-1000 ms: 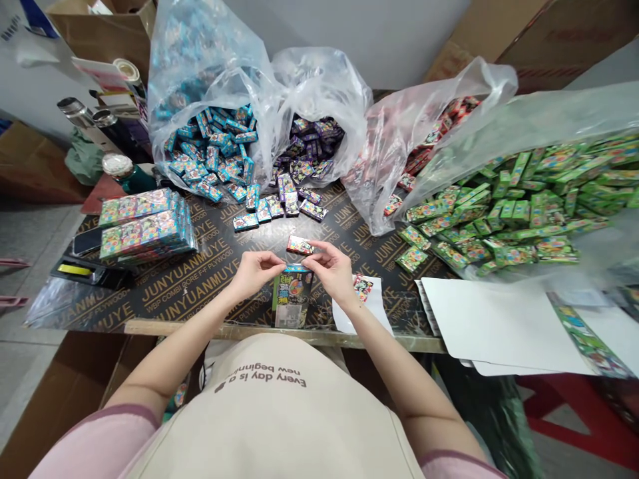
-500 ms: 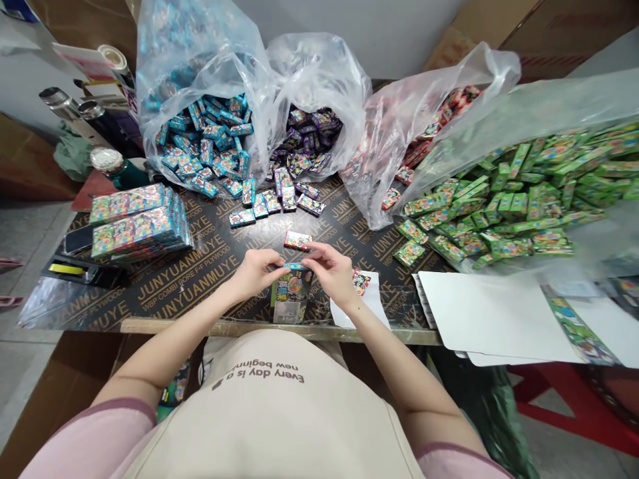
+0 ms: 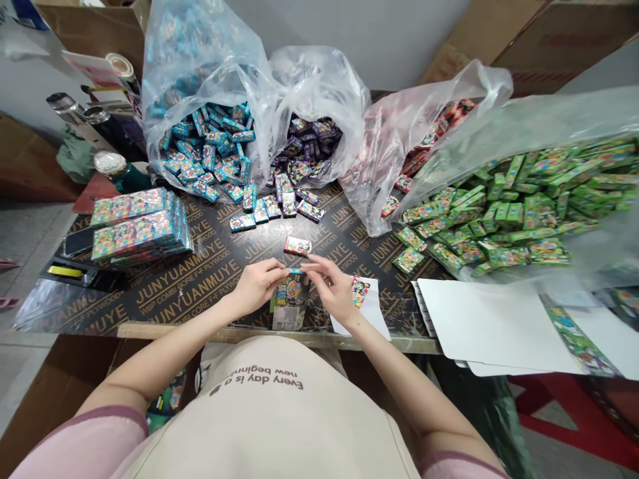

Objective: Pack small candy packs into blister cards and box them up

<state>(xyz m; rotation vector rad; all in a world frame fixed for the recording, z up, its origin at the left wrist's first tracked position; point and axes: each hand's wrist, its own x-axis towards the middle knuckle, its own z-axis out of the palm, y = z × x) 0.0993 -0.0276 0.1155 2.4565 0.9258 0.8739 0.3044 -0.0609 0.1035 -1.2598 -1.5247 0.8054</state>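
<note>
Since the earlier frame, both our hands have come down slightly towards our body, and the fingers of our right hand point(image 3: 305, 268) have drawn away from the red box point(image 3: 298, 246), which lies where it did.

Our left hand point(image 3: 288, 269) is narrow, thumb and fingertips close together at the blue top edge of the dark packet point(image 3: 288, 309). Our right hand is a little wider, its fingers reaching across the same edge from the other side. We cannot tell how firmly either one grips.

The packet is between our hands, near the front edge of the surface point(image 3: 200, 293). The red box lies just beyond it. Farther out, a small group of blue boxes point(image 3: 242, 222) and purple boxes point(image 3: 310, 211) lies loose in front of two clear bags, the blue bag point(image 3: 200, 46) on the left and the purple bag point(image 3: 319, 73) beside it. To the right we have the red bag point(image 3: 374, 146), then the green boxes point(image 3: 509, 213) spilling from a large green bag point(image 3: 574, 110).

Beside our right forearm lies a white sheet point(image 3: 372, 309) with a colourful card point(image 3: 360, 291) on it; white boards point(image 3: 494, 326) are farther right. Wrapped packs point(image 3: 134, 229) are stacked on the left.
</note>
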